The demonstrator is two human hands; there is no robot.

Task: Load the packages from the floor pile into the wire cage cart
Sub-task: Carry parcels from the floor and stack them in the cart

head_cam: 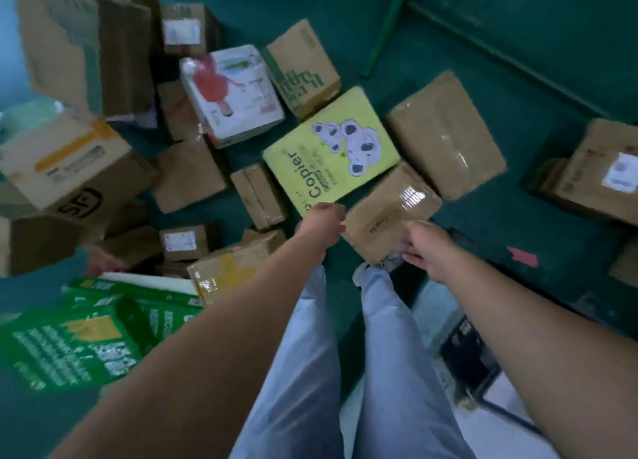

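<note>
**Both hands on a taped brown box, floor pile**

Taped brown box (pixel 390 213) sits tilted between the two hands, in front of the person's feet, over the green floor (pixel 483 61). Left hand (pixel 321 223) is at the box's left end, fingers curled against that edge; contact looks like a grip, though blur hides the fingertips. Right hand (pixel 426 242) grips the near right edge, fingers curled under it.

Just beyond the box, touching or overlapping its far corner: yellow copier-paper pack (pixel 331 151), lying flat. Right of that, a larger plain carton (pixel 445 134). Left of the left hand, a small narrow carton (pixel 259 194). Farther back: white box with a red figure (pixel 234 92) and green-printed carton (pixel 303 68). Near left: green printed boxes (pixel 79 334). Light trousers (pixel 390 372) fill the lower centre.
</note>
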